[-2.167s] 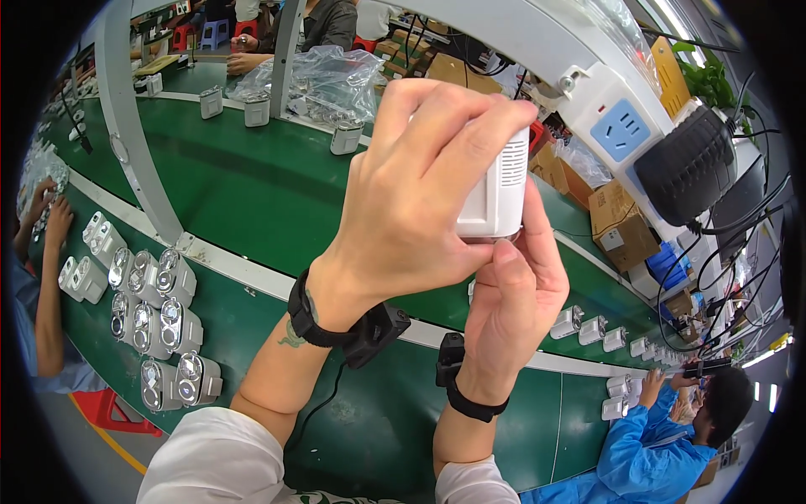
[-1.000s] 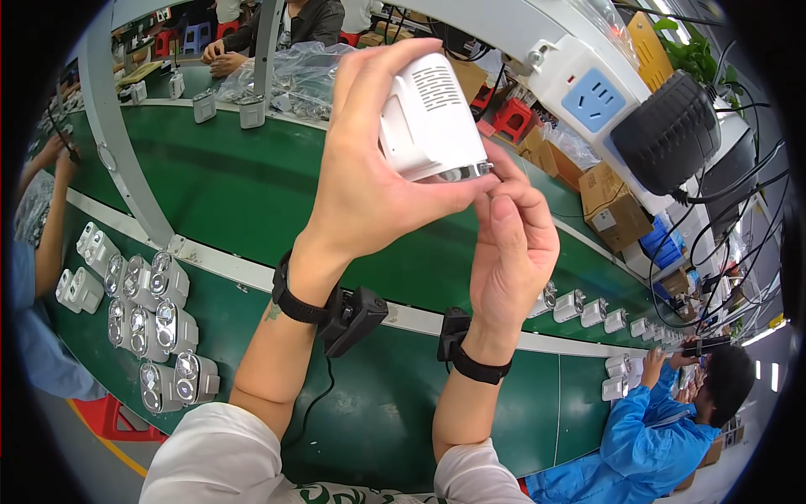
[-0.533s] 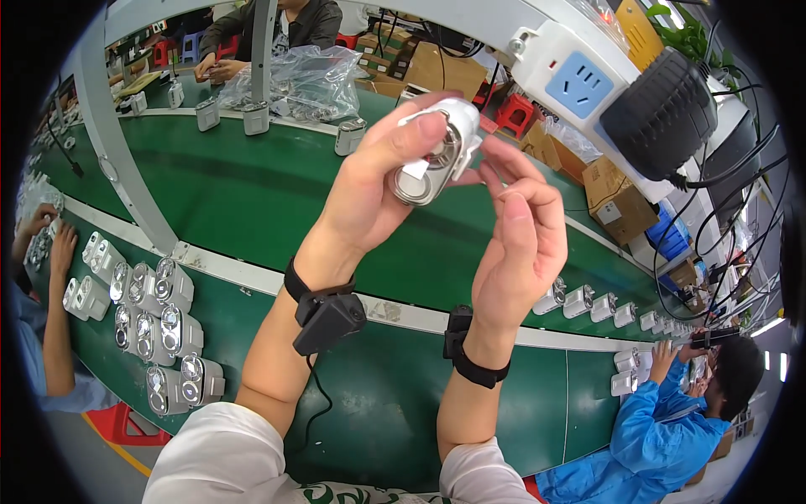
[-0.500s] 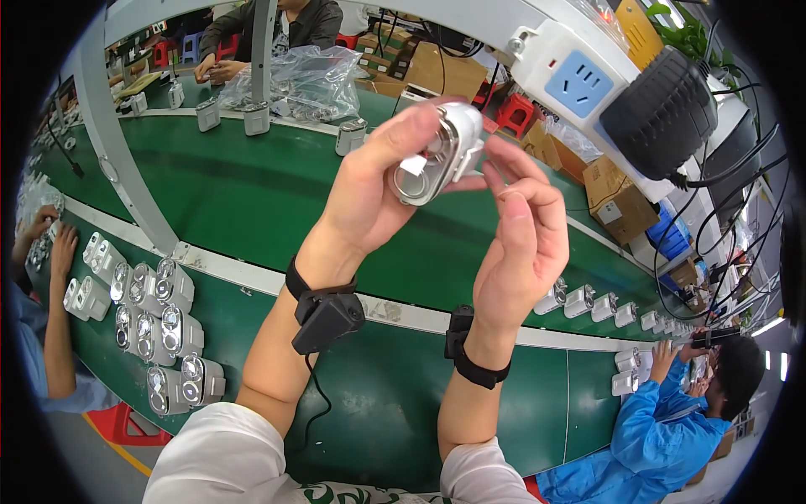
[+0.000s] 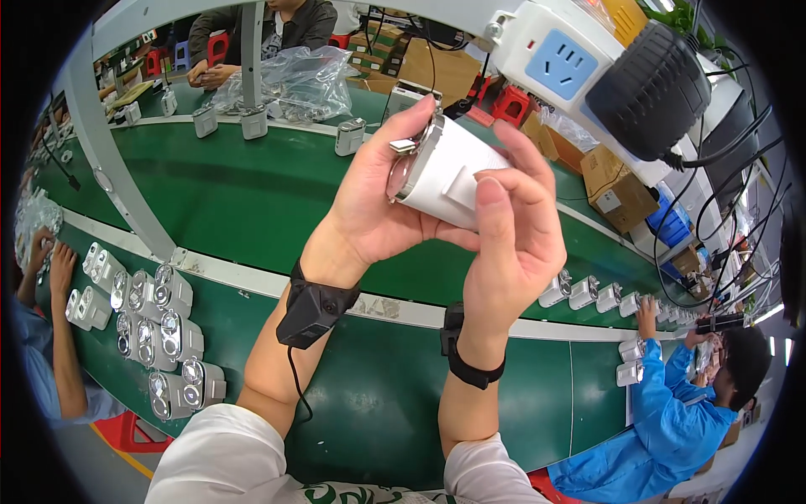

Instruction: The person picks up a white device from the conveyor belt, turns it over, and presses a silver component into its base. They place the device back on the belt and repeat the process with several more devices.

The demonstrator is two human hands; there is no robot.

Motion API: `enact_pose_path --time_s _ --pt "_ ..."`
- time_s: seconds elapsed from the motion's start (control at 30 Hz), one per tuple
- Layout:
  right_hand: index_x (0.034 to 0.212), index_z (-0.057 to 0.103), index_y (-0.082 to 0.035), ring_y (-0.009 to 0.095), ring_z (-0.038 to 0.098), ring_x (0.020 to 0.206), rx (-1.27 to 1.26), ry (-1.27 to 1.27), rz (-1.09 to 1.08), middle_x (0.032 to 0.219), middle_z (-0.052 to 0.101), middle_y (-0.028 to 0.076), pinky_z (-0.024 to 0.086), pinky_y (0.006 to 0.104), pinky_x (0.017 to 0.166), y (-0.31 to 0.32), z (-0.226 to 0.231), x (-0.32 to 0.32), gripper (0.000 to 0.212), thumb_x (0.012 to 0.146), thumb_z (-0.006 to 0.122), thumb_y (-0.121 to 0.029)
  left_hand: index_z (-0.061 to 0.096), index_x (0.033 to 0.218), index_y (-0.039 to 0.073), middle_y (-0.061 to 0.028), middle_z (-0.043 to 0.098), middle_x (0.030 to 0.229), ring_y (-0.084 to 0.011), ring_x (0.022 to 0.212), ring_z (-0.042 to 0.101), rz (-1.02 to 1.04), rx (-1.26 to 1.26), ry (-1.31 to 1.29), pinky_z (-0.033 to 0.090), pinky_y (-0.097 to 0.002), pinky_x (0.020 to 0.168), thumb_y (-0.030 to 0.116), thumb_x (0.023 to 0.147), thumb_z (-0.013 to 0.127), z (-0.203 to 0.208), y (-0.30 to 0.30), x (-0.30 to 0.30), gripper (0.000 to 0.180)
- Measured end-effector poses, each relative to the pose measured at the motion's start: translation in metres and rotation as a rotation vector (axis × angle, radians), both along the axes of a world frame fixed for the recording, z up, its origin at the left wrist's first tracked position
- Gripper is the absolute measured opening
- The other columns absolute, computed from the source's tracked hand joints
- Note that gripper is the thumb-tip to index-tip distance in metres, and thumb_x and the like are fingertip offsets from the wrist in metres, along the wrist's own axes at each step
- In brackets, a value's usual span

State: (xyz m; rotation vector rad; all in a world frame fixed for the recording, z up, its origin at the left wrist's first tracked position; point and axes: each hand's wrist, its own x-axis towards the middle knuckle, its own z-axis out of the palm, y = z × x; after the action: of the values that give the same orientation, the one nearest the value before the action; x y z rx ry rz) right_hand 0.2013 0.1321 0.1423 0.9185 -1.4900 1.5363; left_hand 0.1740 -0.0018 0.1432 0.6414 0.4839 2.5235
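Over the green conveyor, a white plastic lamp-like unit (image 5: 453, 168) is tilted between my hands. It has an oval chrome-rimmed front with clear round lenses, now facing left, and a raised tab on its side. My left hand (image 5: 369, 189) grips the front end, thumb on top of the chrome rim and fingers underneath. My right hand (image 5: 520, 227) holds the rear end, its thumb and a finger by the side tab. Dark devices with black straps sit on both of my wrists. The rear end is partly hidden behind my right fingers.
Several similar units (image 5: 159, 328) stand grouped on the green bench to the left; more line the conveyor's right edge. A metal post (image 5: 117, 176) rises left. A power strip (image 5: 558, 63) with a black adapter (image 5: 655, 92) hangs close, upper right. Co-workers sit left, right and across.
The unit has turned from lenses facing me to its white side showing, front to the left. My right fingers have closed on its rear end. The right co-worker's hand has reached toward the row of units.
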Motion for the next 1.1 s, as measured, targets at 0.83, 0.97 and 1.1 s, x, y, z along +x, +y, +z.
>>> enact_pose_path --time_s 0.83,0.97,1.1 --pt "0.126 0.058 -0.001 0.022 0.055 0.12 -0.051 -0.268 0.039 0.134 0.054 0.018 0.048 0.0336 0.094 -0.007 0.006 0.011 0.049 0.081 0.075 -0.008 0.054 0.128 -0.004 -0.0185 0.066 0.113 -0.0321 0.099 0.069 0.231 -0.074 0.113 0.059 -0.0452 0.085 0.043 0.093 0.055 0.001 -0.001 0.003 0.059" --pt "0.133 0.054 0.0 0.023 0.055 0.12 0.077 -0.239 -0.072 0.134 0.053 0.017 0.048 0.0345 0.094 -0.007 0.01 0.016 0.064 0.074 0.078 -0.004 0.047 0.136 -0.004 -0.0183 0.061 0.121 -0.0294 0.109 0.064 0.258 -0.072 0.305 0.054 -0.0418 0.093 0.04 0.091 0.057 -0.002 0.001 0.002 0.064" --pt "0.136 0.053 0.002 0.024 0.053 0.123 0.224 -0.018 -0.203 0.134 0.055 0.015 0.043 0.036 0.103 -0.003 0.011 0.018 0.069 0.071 0.077 0.0 0.04 0.143 -0.005 -0.0196 0.054 0.133 -0.0289 0.123 0.055 0.266 -0.088 0.445 0.046 -0.041 0.103 0.04 0.085 0.062 -0.001 0.002 0.003 0.077"
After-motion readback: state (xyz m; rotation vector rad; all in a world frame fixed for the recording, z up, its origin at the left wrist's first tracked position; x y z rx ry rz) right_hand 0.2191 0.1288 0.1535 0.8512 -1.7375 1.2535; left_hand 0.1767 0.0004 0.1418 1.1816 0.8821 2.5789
